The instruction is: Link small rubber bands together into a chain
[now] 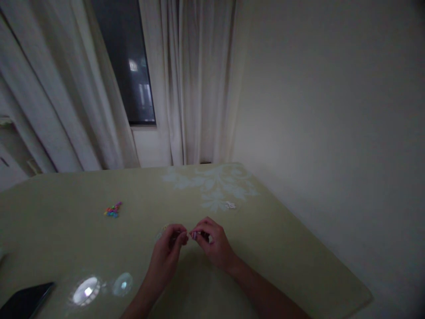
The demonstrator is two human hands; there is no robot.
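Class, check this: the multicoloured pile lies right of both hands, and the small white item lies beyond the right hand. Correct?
No: the head view shows the multicoloured pile left of the left hand and right hand; the small white item does lie beyond the right hand.

Left grip point(168, 248): bare hand, slim fingers point(176, 227), narrow rounded back. Left forearm point(144, 292) behind grip: bare, smooth in outline, widening away from grip, short stretch showing. Right grip point(215, 243): bare hand, slim, rounded back. Right forearm point(262, 288) behind grip: bare, longer stretch showing, evenly tapered. Nails too dim to tell.
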